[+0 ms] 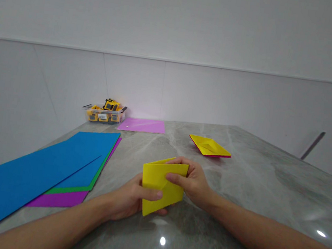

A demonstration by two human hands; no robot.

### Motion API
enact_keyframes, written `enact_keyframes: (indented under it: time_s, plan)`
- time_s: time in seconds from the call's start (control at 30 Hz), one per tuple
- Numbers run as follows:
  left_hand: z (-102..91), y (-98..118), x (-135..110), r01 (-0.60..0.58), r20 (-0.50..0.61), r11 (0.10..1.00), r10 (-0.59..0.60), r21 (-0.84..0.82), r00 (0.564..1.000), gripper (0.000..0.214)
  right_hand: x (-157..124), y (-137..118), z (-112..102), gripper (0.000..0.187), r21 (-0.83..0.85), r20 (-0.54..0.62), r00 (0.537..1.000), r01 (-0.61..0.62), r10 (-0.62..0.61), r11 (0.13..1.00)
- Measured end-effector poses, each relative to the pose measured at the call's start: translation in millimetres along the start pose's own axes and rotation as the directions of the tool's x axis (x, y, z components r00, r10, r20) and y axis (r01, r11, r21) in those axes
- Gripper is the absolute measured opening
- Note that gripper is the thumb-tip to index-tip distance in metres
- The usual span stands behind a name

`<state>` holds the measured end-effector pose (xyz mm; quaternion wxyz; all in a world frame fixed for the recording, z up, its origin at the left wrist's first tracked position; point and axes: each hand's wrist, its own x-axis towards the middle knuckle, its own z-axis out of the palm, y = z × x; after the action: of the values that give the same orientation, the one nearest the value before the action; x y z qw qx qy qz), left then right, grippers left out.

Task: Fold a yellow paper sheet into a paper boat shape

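A folded sheet of yellow paper (pixel 156 176) is held up above the table, its folded layers slightly apart along the top edge. My left hand (pixel 130 197) grips its lower left side, thumb across the front and fingers behind. At the upper right, my right hand (pixel 195 181) pinches the same paper, with the thumb on the front face and the other fingers over the top and behind. The fingers behind the paper are mostly hidden. Beyond my right hand lies a folded yellow paper shape (pixel 210 146) with a red underside.
Blue sheets (pixel 66 156) lie at the left over a green sheet (pixel 94 181) and a purple sheet (pixel 67 200). At the back stand a clear plastic box (pixel 102 116) of yellow-and-black items and a pink sheet (pixel 143 125). The grey marbled table (pixel 256 185) meets a white wall.
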<state>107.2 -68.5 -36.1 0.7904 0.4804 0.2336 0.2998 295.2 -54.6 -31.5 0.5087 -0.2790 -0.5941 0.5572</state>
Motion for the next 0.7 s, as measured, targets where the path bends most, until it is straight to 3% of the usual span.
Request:
enact_keyframes:
  time_s: [0.07, 0.13, 0.23, 0.3, 0.43, 0.57, 0.7]
  plan:
    - [-1.3, 0, -2, 0.000, 0.095, 1.000, -0.002, 0.014, 0.996, 0.057, -3, -1, 1, 0.021, -0.088, 0.064, 0.997, 0.057, -0.052, 0.994]
    - [-2.4, 0, -4, 0.002, 0.148, 0.999, -0.010, 0.054, 0.989, 0.052, -7, -3, 3, 0.014, -0.225, 0.122, 0.977, 0.201, -0.177, 0.953]
    - [-1.7, 0, -5, -0.016, 0.150, 0.997, 0.005, 0.076, 0.989, 0.043, -13, -6, 4, 0.013, -0.426, 0.227, 0.892, 0.451, -0.390, 0.785]
    - [0.3, -2, -4, -0.086, 0.123, 0.995, 0.079, 0.052, 0.989, 0.043, -14, -8, 4, 0.024, -0.493, 0.268, 0.842, 0.537, -0.468, 0.685]
    - [3.7, -6, 2, -0.200, 0.086, 0.979, 0.196, 0.048, 0.977, 0.045, -10, -14, -3, 0.044, -0.593, 0.257, 0.816, 0.557, -0.518, 0.582]
    - [5.2, -5, 5, -0.264, -0.033, 0.954, 0.271, 0.141, 0.962, 0.047, 0, -22, -18, 0.042, -0.741, 0.280, 0.820, 0.515, -0.498, 0.432]
    - [6.8, 0, 5, -0.303, -0.150, 0.906, 0.358, 0.297, 0.922, 0.052, 1, -25, -22, 0.042, -0.793, 0.361, 0.784, 0.543, -0.504, 0.277]
